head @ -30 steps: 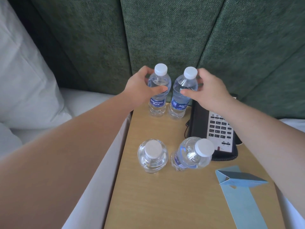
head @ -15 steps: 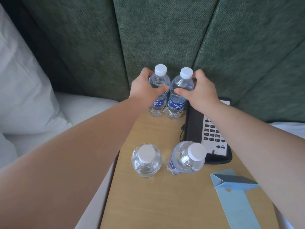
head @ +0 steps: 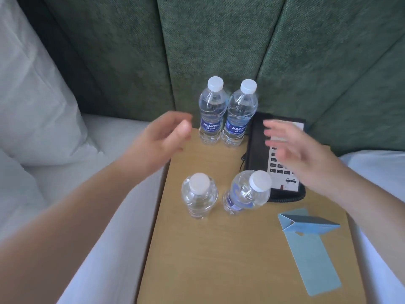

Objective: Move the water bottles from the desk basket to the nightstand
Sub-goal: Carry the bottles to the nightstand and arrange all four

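Head view: both hands empty, four bottles on nightstand.

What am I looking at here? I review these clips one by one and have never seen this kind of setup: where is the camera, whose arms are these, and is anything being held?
There is no machine here. A person wears one wide-angle camera on the head, looking forward and down, so the two bare arms reaching in are the wearer's own. The left hand and right hand are both open, blurred by motion, and hold nothing.

Below them is a wooden nightstand against a green padded headboard, with white bedding to the left. Four water bottles stand upright on it: a rear pair, the rear left bottle and rear right bottle, close side by side, and a front left bottle and front right bottle nearer the camera. A black telephone lies to the right, and a folded blue card in front of it.
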